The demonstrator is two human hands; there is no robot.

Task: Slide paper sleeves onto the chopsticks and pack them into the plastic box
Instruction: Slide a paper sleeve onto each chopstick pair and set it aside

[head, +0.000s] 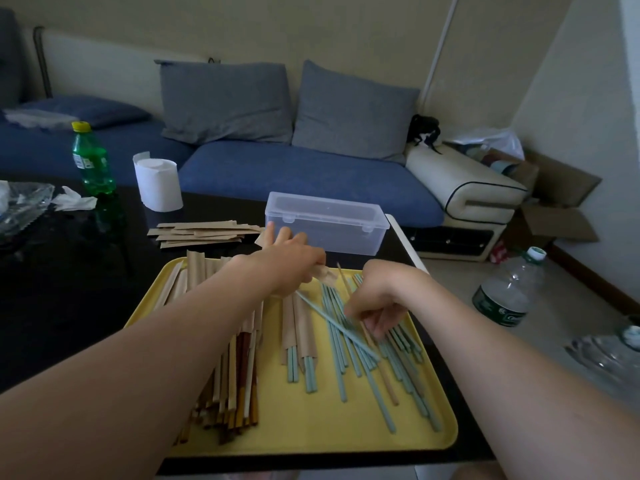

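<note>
The tray lies on the table, sleeved chopsticks on its left half, bare chopsticks on its right. Behind it stands the plastic box, loose sleeves left of it, the sofa beyond.

blue chopsticks, brown paper sleeves, clear plastic box
chopsticks lie loose on a yellow tray, some sleeved; sleeves stacked flat beside the closed box

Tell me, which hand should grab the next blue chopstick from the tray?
The right hand: its fingers rest among the loose blue chopsticks on the yellow tray. The left hand is busy pinching a paper sleeve.
</note>
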